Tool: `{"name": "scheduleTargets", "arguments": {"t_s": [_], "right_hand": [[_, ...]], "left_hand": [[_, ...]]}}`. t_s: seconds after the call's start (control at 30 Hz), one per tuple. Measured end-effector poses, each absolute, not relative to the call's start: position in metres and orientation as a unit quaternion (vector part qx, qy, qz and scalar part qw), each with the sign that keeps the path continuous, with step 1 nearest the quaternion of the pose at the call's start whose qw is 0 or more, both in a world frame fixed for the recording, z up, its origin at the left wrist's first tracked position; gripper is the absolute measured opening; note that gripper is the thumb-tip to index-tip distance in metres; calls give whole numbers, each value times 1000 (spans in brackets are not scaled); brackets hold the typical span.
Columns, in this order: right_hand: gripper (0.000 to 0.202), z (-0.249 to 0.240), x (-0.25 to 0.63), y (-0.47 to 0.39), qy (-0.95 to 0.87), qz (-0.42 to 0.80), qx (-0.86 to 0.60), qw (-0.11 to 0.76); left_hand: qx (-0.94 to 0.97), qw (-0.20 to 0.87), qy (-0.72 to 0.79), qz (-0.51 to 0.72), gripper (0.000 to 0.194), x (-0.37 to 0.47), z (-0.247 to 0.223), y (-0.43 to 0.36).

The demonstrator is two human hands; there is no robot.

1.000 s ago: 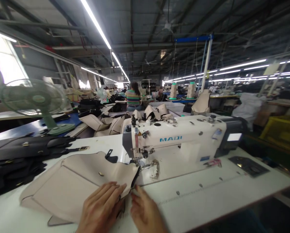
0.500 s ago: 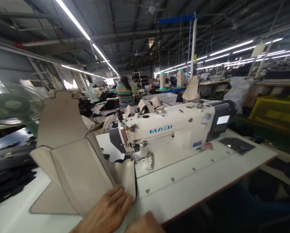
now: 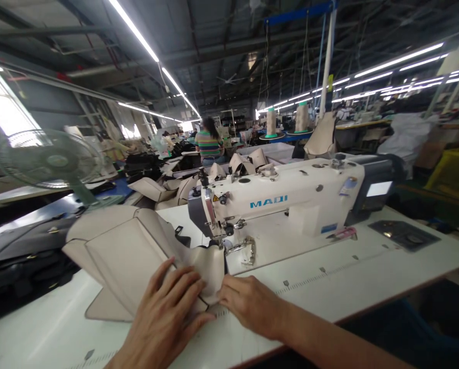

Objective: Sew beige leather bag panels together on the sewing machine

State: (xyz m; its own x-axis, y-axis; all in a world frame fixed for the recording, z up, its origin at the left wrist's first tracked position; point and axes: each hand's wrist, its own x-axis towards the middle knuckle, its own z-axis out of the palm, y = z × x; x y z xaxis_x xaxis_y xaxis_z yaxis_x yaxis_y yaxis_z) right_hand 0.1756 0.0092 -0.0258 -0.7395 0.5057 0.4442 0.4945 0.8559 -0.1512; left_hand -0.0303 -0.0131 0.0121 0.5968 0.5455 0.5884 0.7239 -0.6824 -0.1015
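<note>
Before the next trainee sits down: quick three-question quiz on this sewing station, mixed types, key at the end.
1. True or false: the left hand rests on the beige piece.
2. Where is the pink-handled tool?
A) in the right hand
B) lying beside the sewing machine
C) on the fan's base
3. How many thread cones show beyond the sewing machine?

Key: 1. True; 2. B; 3. Two

Beige piece part-hidden by left grip, yellow bin cropped
</note>
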Motion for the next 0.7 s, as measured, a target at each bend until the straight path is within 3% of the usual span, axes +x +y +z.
{"name": "scheduleTargets", "arguments": {"t_s": [0.1, 0.27, 0.37, 0.5, 0.57, 0.7], "right_hand": [[20, -25, 174, 10, -928, -5, -274, 251], [20, -20, 173, 5, -913, 8, -295, 281], [15, -28, 168, -11, -843, 119, -370, 373], [44, -57, 130, -33, -690, 277, -453, 491], [53, -64, 104, -33, -690, 308, -458, 468], [39, -52, 84, -18, -709, 317, -447, 443]], "left_hand": [[-889, 153, -338, -267, 13, -31, 12, -14], [-911, 220, -264, -229, 17, -40, 1, -10], [-922, 253, -233, -178, 23, -48, 5, -6], [-932, 248, -227, -131, 24, -44, 24, -2], [-938, 234, -228, -118, 21, -34, 35, -2], [-938, 232, -233, -107, 13, -8, 47, -6]]}}
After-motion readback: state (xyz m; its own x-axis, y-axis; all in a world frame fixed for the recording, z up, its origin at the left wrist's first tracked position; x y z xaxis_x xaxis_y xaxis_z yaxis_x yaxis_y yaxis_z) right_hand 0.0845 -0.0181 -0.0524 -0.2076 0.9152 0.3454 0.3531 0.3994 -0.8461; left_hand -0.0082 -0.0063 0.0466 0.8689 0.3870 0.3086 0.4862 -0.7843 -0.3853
